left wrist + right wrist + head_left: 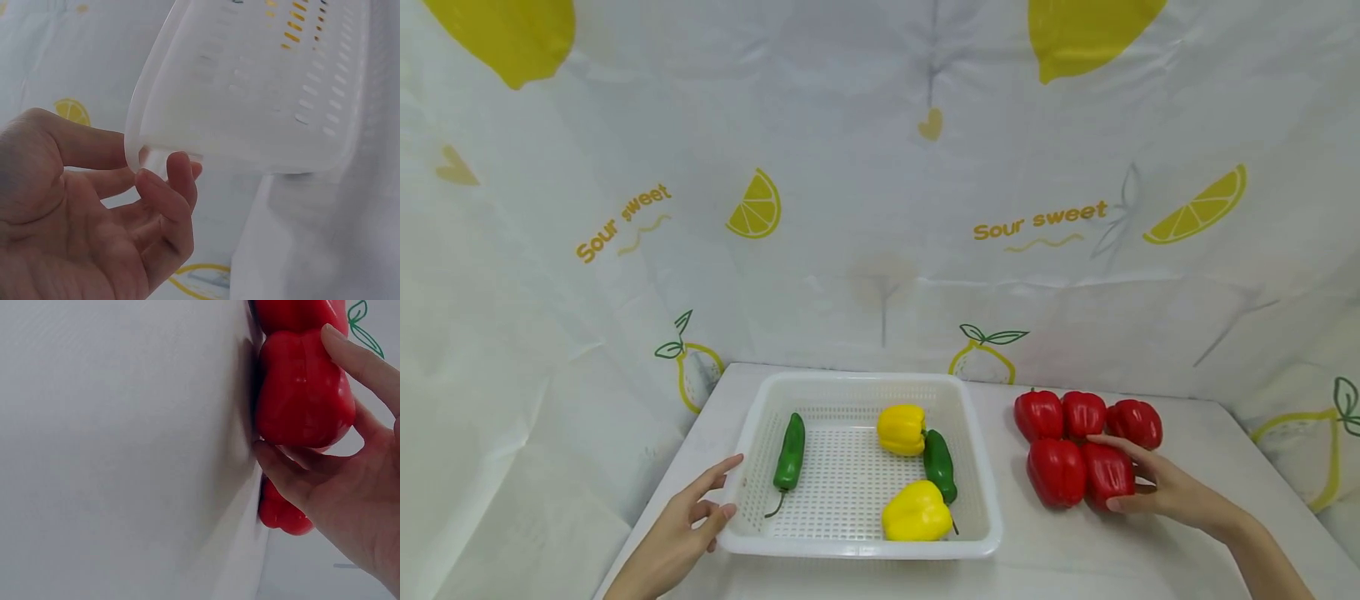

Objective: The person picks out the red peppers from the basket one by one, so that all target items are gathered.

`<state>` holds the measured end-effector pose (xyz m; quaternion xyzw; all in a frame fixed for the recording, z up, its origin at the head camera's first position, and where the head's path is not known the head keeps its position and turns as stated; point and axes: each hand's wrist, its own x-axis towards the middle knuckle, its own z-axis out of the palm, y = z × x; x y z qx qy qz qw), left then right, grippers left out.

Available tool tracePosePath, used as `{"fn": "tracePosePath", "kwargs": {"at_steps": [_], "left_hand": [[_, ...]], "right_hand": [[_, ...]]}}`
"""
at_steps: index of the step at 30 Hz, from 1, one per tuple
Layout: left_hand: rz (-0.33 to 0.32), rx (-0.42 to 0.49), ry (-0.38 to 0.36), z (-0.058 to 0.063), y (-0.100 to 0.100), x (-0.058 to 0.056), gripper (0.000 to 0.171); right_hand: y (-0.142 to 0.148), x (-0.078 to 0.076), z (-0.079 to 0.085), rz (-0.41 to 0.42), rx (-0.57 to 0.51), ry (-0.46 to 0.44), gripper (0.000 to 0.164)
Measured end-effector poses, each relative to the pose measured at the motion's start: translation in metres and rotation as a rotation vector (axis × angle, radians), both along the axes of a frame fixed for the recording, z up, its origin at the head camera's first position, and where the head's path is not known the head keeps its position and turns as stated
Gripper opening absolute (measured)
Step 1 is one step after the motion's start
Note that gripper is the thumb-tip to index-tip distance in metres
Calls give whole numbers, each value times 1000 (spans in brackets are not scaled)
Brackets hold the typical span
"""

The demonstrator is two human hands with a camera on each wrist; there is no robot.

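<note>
In the head view a white plastic basket (pixel 865 547) holds two yellow bell peppers, one at the back (pixel 901 430) and one at the front (pixel 917 512). A long green pepper (pixel 790 452) lies along its left side and another green pepper (pixel 938 467) at the right. My left hand (pixel 681 529) is at the basket's left rim; in the left wrist view its fingers (pixel 178 215) curl around the rim's end. To the right, my right hand (pixel 1165 492) grips a red bell pepper (pixel 1108 475), thumb and fingers on opposite sides, the pepper close over the table.
Several other red bell peppers (pixel 1056 472) cluster against the gripped one, right of the basket. They stand on a white-covered table (pixel 1037 567). A white cloth with lemon prints (pixel 865 208) hangs behind and along the sides.
</note>
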<state>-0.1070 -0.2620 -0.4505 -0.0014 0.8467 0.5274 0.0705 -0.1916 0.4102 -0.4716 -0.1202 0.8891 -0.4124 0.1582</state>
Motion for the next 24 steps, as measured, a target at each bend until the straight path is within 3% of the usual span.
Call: {"fn": "tracePosePath", "kwargs": {"at_steps": [11,16,20,24], "left_hand": [[-36,-8,13,2,2,-8,65],[-87,-41,76,-1,0,-11,62],[-72,-197,110,1,-4,-14,62],[-41,-406,255,10,-14,-19,60]], "right_hand": [[-2,6,7,-14,32,-38,96],[-1,9,16,-7,97,10,94],[1,12,23,-11,145,123,90],[3,15,36,-86,193,317,82]]}}
